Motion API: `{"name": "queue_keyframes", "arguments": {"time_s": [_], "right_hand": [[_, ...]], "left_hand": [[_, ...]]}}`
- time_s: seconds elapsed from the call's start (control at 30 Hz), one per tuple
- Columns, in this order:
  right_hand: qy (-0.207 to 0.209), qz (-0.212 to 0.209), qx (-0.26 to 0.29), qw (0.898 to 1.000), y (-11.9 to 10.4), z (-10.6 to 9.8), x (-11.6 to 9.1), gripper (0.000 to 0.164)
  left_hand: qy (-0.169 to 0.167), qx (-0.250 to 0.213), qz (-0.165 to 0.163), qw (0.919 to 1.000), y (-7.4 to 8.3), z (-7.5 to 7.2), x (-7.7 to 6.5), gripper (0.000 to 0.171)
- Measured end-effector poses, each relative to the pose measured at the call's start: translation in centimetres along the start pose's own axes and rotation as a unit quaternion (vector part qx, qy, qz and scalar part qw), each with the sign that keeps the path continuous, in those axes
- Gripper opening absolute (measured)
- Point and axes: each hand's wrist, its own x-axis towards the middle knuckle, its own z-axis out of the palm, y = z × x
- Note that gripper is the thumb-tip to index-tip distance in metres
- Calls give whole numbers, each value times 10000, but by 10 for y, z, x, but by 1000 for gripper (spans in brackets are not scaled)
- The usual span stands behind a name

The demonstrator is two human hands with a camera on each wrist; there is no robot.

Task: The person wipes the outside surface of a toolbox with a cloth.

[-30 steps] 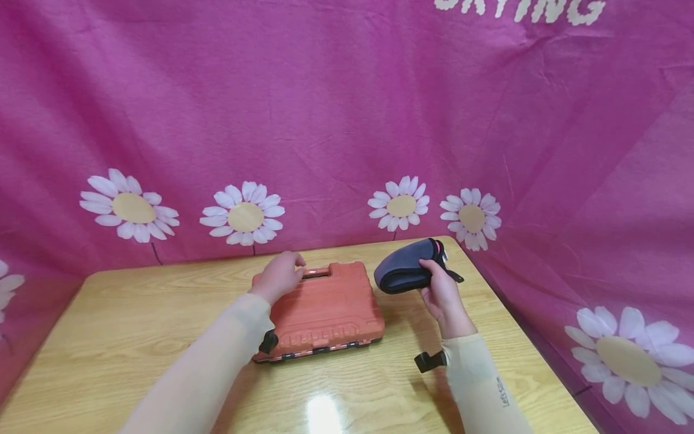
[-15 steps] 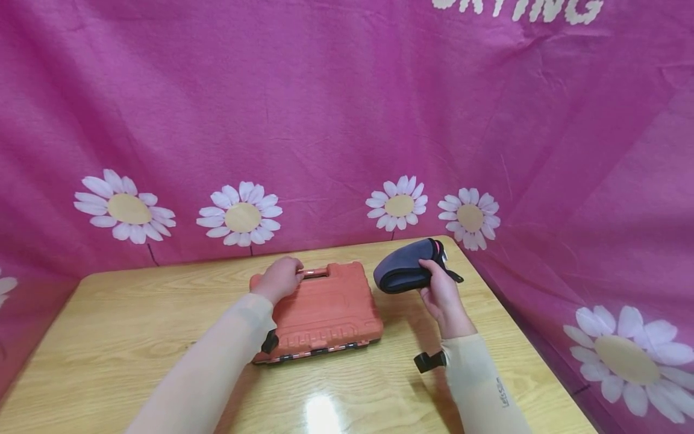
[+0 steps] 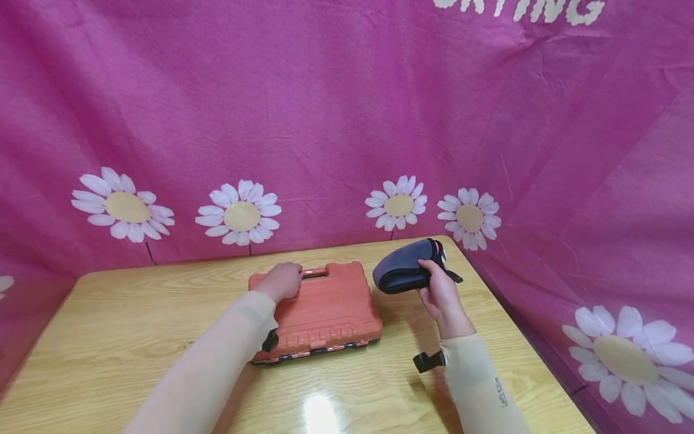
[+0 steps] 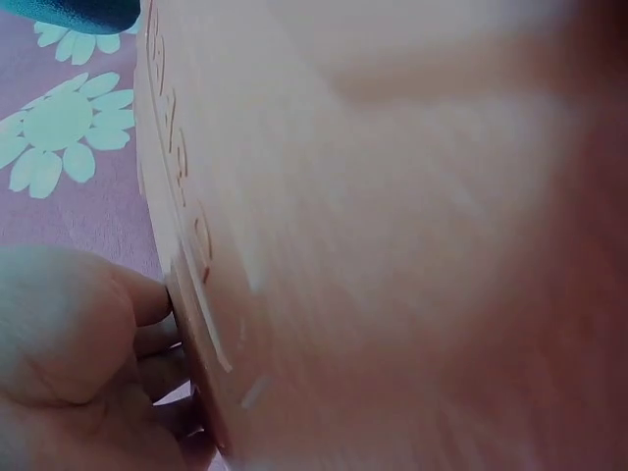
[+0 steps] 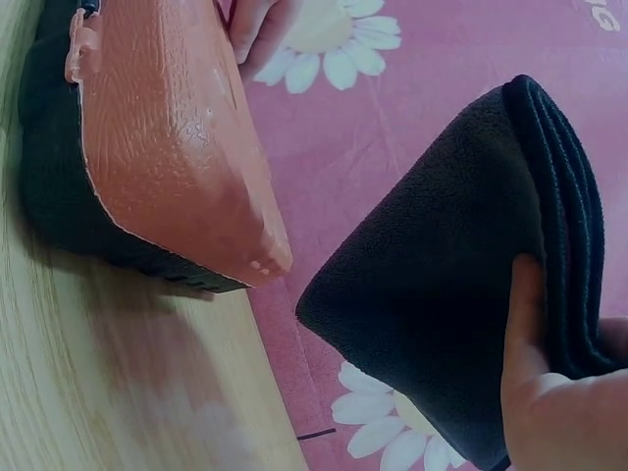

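Observation:
An orange plastic carrying case (image 3: 325, 307) with a black lower half lies closed on the table. My left hand (image 3: 283, 282) reaches over its left part to the far edge beside the built-in handle (image 3: 314, 272). In the left wrist view, the curled fingers (image 4: 162, 363) grip that edge; their tips are hidden behind it. To the right of the case and above the table, my right hand (image 3: 441, 292) holds a folded dark grey fabric piece with black trim (image 3: 403, 265). The right thumb (image 5: 525, 314) lies across the fabric near its layered edge.
The case stands on a wooden table (image 3: 135, 337). Behind and to the right hangs a pink cloth (image 3: 325, 120) printed with white daisies. A black wrist strap (image 3: 429, 361) is on the right sleeve.
My left hand has lowered onto the case's far edge next to the handle, its fingers bending down. The right hand and the folded fabric stay nearly still.

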Motion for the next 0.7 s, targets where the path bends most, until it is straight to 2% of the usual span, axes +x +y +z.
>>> {"name": "queue_keyframes", "arguments": {"time_s": [0.27,0.57,0.7], "right_hand": [[-72,-73,47,9999,3,0,3,32],[-87,-105,-15,9999,4,-1,3,47],[-91,-132,34,9999,5,0,4,41]], "left_hand": [[-61,-213,72,9997,-2,-2,0,27],[-253,-453,91,9986,0,-13,-3,25],[-234,-376,157,9989,0,-17,-2,20]]}}
